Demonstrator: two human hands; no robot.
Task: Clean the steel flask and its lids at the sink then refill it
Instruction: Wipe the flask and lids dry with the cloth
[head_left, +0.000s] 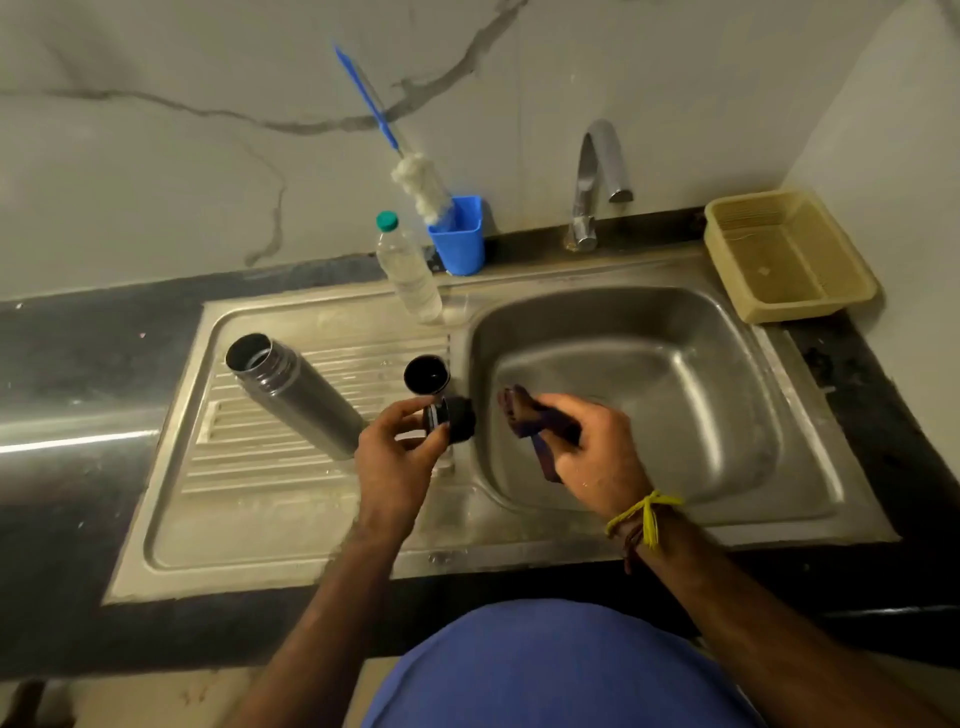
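Observation:
The open steel flask (293, 392) stands on the ribbed drainboard (260, 467), tilted in view, with its mouth bare. A dark cup lid (427, 374) sits open side up at the drainboard's right edge. My left hand (397, 457) pinches a black stopper lid (456, 418) over the rim between drainboard and sink basin (675, 395). My right hand (592, 452) grips a dark purple cloth (524, 415) over the basin, just right of the stopper.
A clear water bottle with a green cap (408, 265) stands behind the drainboard. Beside it, a blue cup (460, 236) holds a white bottle brush with a blue handle (415, 182). The tap (597, 176) rises behind the basin. A beige basket (787, 254) sits at the right.

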